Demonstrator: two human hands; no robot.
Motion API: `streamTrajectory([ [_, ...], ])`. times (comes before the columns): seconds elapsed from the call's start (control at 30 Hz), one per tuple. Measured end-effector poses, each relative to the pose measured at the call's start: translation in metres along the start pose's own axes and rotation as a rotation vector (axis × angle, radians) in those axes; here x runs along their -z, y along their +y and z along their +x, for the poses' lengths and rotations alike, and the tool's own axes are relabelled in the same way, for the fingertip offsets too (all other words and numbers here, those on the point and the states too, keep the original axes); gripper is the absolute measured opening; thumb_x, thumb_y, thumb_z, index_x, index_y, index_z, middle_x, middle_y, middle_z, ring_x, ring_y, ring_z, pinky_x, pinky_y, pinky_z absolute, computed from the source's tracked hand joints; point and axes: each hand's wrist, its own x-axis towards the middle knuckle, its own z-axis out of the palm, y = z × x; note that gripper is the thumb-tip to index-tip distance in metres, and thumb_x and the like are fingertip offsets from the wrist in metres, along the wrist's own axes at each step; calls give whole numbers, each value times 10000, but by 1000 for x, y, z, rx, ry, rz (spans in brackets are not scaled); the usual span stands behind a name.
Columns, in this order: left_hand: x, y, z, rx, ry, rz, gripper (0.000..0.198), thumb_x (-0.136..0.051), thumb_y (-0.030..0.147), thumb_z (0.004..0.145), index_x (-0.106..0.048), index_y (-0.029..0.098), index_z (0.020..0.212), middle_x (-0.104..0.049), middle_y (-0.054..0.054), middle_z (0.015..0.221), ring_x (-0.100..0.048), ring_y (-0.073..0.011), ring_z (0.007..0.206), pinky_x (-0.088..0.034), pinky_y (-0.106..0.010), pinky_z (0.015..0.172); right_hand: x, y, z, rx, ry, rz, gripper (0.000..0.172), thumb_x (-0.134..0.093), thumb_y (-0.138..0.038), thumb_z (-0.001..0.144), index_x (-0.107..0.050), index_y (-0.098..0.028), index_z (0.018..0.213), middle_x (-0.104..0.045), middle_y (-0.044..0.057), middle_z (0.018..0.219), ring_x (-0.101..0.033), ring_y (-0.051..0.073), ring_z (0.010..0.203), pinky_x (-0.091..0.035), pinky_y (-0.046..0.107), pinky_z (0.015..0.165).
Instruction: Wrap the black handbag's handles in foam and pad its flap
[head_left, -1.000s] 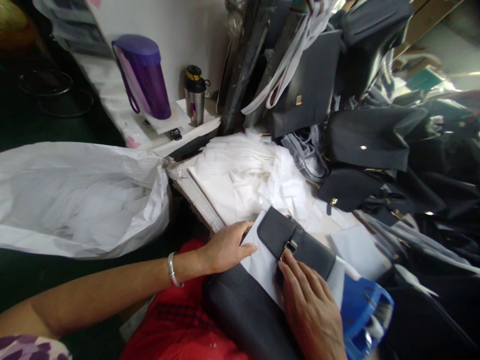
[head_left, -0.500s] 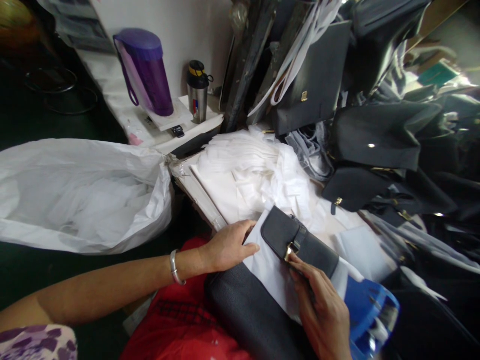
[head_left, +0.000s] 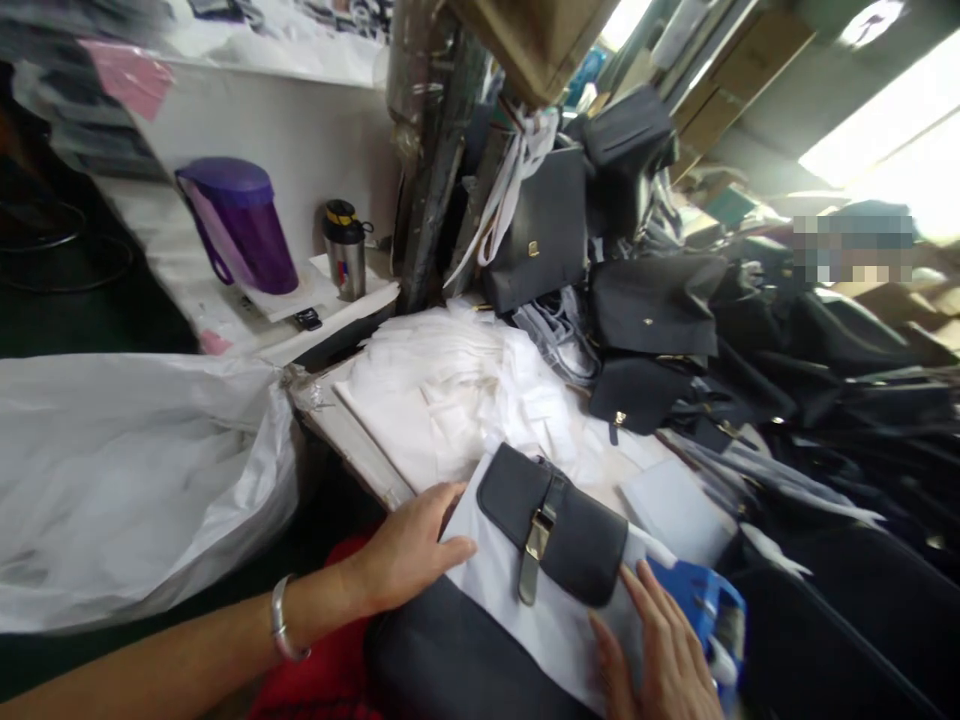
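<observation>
A small black flap bag (head_left: pixel 514 495) with a gold buckle and a hanging strap end (head_left: pixel 528 580) lies face up on a white sheet (head_left: pixel 487 560). Beneath the sheet is a larger black leather piece (head_left: pixel 450 660) across the lap. My left hand (head_left: pixel 412 550) grips the sheet's left edge, thumb on top and fingers partly hidden behind it. At the lower right corner of the bag, my right hand (head_left: pixel 664 650) has its thumb and fingers apart, fingertips by the bag's edge.
White sheets (head_left: pixel 450 360) are heaped on the table ahead. A large white sack (head_left: pixel 135 480) stands at left. A purple jug (head_left: pixel 244 225) and a steel flask (head_left: pixel 345 255) sit behind. Black bags (head_left: pixel 652 300) crowd the right, and a blue object (head_left: pixel 697 600) is beside my right hand.
My right hand has let go of the buckle strap and moved to the bag's right corner; the strap end now hangs below the flap. The camera view has tilted up and turned right.
</observation>
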Motion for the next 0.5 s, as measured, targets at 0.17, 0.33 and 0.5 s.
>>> streamTrajectory([
  [0.17,2,-7,4,107,59,-2,561,-594,458,862,-486,167,1329,-579,-126,1289,-566,-290,1152,-444,-407,1005,-4,-9,-27,-170,-54,151,506,-510,-362,932,-424,-202,1404,-367,177,1522,-502,335,1303,-550,469,951],
  [0.33,3,3,8,255,-188,-279,620,-612,551,840,-531,144,1300,-589,-118,1334,-555,-286,1221,-443,-345,1035,-4,-23,-27,-720,22,587,590,-515,-412,929,-361,-196,1456,-569,178,1360,-613,312,1182,-583,429,876],
  [0.5,5,20,8,389,-368,-391,585,-651,568,814,-617,167,1239,-658,-103,1244,-582,-310,1197,-446,-384,1043,-7,-19,-24,-861,-95,942,546,-524,-530,899,-507,-208,1339,-628,140,1301,-608,293,1196,-514,431,983],
])
